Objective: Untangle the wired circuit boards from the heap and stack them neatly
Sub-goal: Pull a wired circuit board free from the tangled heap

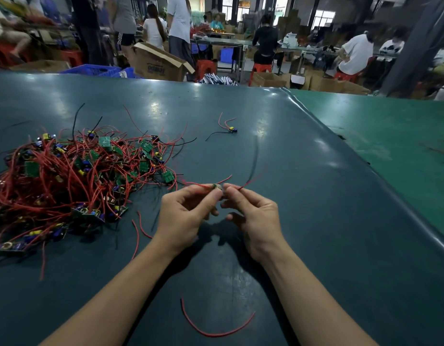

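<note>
Both hands are up over the dark green counter working on one small circuit board — it's pinched between them, held just above the surface. The left hand has its thumb and forefinger closed on the board's left end, other fingers curled under. The right hand pinches the right side, where a red wire and a black wire come off and swing up and away, both blurry. So each grip is a tight fingertip pinch, nothing loose.

The heap sits to the left of the hands, a big tangle of red leads with green boards and blue and yellow parts poking out. A thin red lead runs from the held board back toward the heap's edge — can't tell if it's snagged in there.

One lone board with its wires lies well apart, further up the counter. A loose red wire curls near the forearms.
</note>
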Tool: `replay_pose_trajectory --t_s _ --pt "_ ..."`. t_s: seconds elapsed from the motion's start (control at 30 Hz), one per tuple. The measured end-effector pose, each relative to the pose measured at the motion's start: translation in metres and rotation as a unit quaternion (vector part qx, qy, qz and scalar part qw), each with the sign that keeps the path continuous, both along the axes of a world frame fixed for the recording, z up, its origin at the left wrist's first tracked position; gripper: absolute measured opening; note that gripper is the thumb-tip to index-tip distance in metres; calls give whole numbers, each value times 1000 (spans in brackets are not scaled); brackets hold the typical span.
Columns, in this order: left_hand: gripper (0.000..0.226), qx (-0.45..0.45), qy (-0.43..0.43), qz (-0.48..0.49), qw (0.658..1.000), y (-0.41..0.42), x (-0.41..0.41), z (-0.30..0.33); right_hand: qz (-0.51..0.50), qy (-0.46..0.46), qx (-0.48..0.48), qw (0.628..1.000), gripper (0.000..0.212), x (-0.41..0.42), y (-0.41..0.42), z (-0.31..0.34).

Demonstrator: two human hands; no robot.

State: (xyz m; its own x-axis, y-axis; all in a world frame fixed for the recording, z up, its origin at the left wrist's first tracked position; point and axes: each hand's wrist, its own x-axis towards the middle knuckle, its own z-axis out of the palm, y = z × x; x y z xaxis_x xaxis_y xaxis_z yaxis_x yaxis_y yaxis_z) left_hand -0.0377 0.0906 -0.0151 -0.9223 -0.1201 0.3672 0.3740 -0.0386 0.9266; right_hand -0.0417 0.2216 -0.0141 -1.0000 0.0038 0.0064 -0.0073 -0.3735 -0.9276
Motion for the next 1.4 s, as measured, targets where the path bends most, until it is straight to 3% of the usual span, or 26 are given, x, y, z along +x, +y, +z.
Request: replay_pose_trajectory --t_s 0.13,0.3,0.37,0.53,0.67,0.73,0.77,0.87,0.9,1.0,1.13,1.27,1.4 --pt "4 32 -22 -4 999 0 -1 -1 -55 -28 -46 997 11 -1 0 0" --pt "10 65 -45 -3 997 -3 -3 -4 -209 -47 -142 966 10 -13 29 4" --pt "9 63 -48 -10 997 -1 -3 -3 -231 -48 -130 963 8 -15 34 0" --pt "11 59 -98 -38 993 -4 -3 -3 -305 48 57 949 18 -19 29 -13" --pt "14 44 -118 -45 991 -5 -1 -3 -392 208 326 835 22 -15 31 -22" --pt "17 43 -123 -44 990 -5 0 -2 -411 238 384 792 21 -13 29 -22" --pt "17 43 -126 -44 990 -4 0 -3 -414 225 375 798 21 -13 29 -23" --pt "15 39 -129 -42 990 -5 -2 -2 -370 103 174 906 21 -15 32 -20" --pt "14 33 -127 -43 990 -5 -2 -2 -356 69 118 924 19 -15 34 -20" --pt "19 24 -124 -53 991 -4 -1 -3 -356 15 47 933 17 -17 38 -16" --pt "17 90 -121 -27 988 -9 -4 -4 -421 -22 -55 905 22 -21 53 -10" --pt "18 97 -52 -14 994 -11 -7 -8 -405 38 74 911 17 -16 48 -11" --pt "19 125 -16 -9 992 -9 -6 -5 -407 55 114 905 11 -10 43 -9"
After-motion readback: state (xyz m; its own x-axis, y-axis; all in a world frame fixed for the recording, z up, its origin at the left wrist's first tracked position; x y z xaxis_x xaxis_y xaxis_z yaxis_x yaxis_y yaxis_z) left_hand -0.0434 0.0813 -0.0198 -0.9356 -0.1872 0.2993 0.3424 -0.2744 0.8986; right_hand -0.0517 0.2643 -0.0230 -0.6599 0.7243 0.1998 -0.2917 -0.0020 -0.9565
